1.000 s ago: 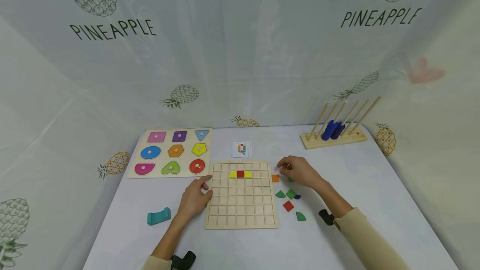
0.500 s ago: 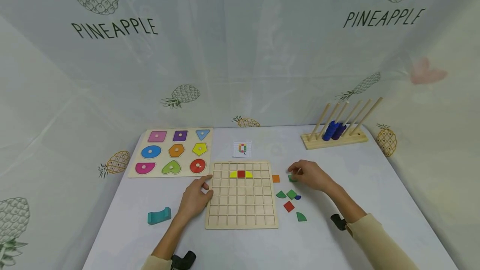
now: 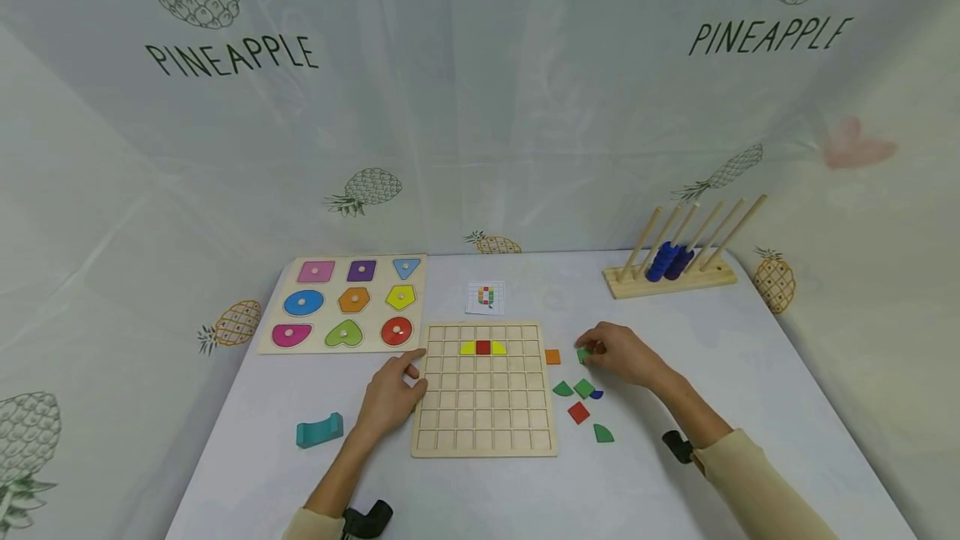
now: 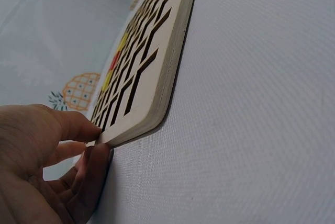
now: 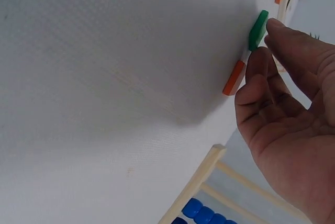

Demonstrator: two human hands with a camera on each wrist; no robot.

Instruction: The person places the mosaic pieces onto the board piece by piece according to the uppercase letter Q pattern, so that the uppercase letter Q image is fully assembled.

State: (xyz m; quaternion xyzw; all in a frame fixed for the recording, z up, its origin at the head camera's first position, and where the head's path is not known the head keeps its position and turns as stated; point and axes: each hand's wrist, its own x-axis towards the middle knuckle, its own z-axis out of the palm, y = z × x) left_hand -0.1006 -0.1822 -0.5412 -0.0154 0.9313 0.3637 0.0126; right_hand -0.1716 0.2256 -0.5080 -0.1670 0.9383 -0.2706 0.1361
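My left hand (image 3: 390,394) holds the left edge of a square wooden grid board (image 3: 483,419). In the left wrist view, fingertips touch the board's top and side near its corner. A red square (image 3: 483,347) sits in the grid between two yellow rounded pieces (image 3: 467,348). Right of the board, my right hand (image 3: 621,352) pinches a small green piece (image 5: 258,30) between thumb and finger, at the table surface. An orange square (image 3: 552,357) lies beside the board. Nearer me are a green square (image 3: 584,388), green quarter-rounds (image 3: 603,433), a red square (image 3: 578,412) and a blue piece (image 3: 597,395).
Behind the board lies a small pattern card (image 3: 486,298). A shape puzzle board (image 3: 378,332) is at the back left, with a teal block (image 3: 319,431) nearer me. At the back right stands a wooden peg rack (image 3: 671,282) with blue beads.
My right hand has moved right and slightly nearer me, onto the green piece, and now pinches it. My left hand has stayed at the board's edge.
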